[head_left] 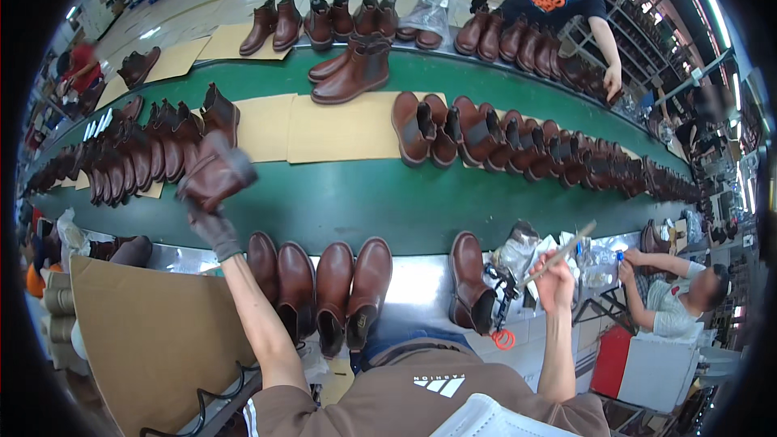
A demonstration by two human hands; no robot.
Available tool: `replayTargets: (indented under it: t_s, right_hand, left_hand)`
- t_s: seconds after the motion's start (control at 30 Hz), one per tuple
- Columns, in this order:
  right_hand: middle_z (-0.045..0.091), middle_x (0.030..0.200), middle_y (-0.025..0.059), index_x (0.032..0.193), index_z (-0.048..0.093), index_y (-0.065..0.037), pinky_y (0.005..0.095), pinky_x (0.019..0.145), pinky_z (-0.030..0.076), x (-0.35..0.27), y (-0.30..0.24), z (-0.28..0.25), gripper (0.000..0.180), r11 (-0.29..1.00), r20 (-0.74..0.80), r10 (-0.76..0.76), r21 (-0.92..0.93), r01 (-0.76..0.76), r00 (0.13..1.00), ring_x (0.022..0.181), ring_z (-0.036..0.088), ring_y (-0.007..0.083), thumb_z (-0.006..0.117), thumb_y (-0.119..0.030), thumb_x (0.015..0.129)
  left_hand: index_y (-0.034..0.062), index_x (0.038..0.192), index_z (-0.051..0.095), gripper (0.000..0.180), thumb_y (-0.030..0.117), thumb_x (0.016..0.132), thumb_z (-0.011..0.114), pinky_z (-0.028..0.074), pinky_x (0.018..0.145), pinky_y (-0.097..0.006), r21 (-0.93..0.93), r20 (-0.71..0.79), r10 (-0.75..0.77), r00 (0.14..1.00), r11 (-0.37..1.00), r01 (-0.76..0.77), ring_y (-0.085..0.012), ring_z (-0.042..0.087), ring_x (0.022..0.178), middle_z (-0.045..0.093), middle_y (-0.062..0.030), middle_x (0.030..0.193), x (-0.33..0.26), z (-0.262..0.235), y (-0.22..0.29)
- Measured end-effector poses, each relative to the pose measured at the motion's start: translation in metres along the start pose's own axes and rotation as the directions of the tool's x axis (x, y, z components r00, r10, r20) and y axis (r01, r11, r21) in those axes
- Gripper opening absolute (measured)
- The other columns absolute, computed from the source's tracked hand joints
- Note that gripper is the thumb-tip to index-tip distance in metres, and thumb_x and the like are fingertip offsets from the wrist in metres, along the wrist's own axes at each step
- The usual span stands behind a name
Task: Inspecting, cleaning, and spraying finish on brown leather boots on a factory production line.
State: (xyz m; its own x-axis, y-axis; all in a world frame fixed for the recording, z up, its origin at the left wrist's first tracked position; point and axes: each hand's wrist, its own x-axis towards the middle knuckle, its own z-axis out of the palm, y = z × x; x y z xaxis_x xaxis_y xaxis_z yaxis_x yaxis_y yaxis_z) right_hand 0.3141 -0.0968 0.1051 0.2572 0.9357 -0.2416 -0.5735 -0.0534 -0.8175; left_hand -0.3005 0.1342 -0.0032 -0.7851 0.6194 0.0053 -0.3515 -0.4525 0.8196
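Note:
My left hand (212,231), in a grey glove, grips a brown ankle boot (217,180) at the left of the green conveyor belt (324,198). The boot is tilted and blurred. A thin tan stick (571,247) slants up from my bare right hand (554,279), whose fingers are closed around it. What the stick is, I cannot make out. Close by my right hand is a single brown boot (468,275) at the belt's near edge. Several more brown boots (333,283) stand in front of me, between my arms.
Long rows of boots line the belt on the left (150,150) and right (526,146), some on tan cardboard sheets (332,133). A black tool with a red coil (503,338) hangs near my right arm. A large cardboard panel (154,348) stands at left. Co-workers (558,0) are across and to the right.

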Motion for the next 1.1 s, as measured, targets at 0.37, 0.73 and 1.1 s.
replayTargets:
  t_s: [0.37, 0.73, 1.1]
  right_hand:
    - [0.054, 0.076, -0.0006, 0.116, 0.053, -0.001, 0.0177, 0.056, 0.039, 0.009, 0.047, 0.086, 0.028, 0.814, 0.363, 0.232, -0.58, 0.025, 0.902, 0.061, 0.047, 0.0042, 0.047, -0.02, 0.096]
    - [0.053, 0.081, -0.0023, 0.11, 0.056, -0.005, 0.0191, 0.055, 0.039, -0.023, 0.1, 0.088, 0.023, 0.843, 0.463, 0.39, -0.527, -0.106, 0.796, 0.064, 0.046, 0.0034, 0.052, -0.022, 0.095]
    - [0.056, 0.069, 0.0011, 0.105, 0.057, -0.003, 0.0244, 0.058, 0.041, 0.015, 0.117, 0.097, 0.034, 0.799, 0.422, 0.385, -0.598, -0.067, 0.821, 0.062, 0.048, 0.0088, 0.042, -0.033, 0.098]
  left_hand:
    - [-0.0024, 0.083, 0.064, 0.027, 0.023, 0.089, 0.06, 0.034, 0.053, -0.021, 0.689, 0.695, -0.653, 0.301, 0.724, -0.021, -0.0019, 0.042, 0.064, 0.051, 0.0065, 0.065, -0.225, 0.128, 0.073]
    - [-0.0023, 0.087, 0.067, 0.031, 0.028, 0.086, 0.062, 0.042, 0.06, -0.025, 0.795, 0.527, -0.848, -0.047, 0.512, -0.325, -0.0051, 0.048, 0.066, 0.059, 0.0018, 0.069, -0.269, 0.154, 0.013]
    - [0.0, 0.103, 0.06, 0.033, 0.028, 0.086, 0.064, 0.042, 0.082, -0.024, 0.796, 0.6, -0.79, 0.127, 0.574, -0.191, -0.0087, 0.053, 0.089, 0.06, -0.0023, 0.094, -0.286, 0.16, 0.005]
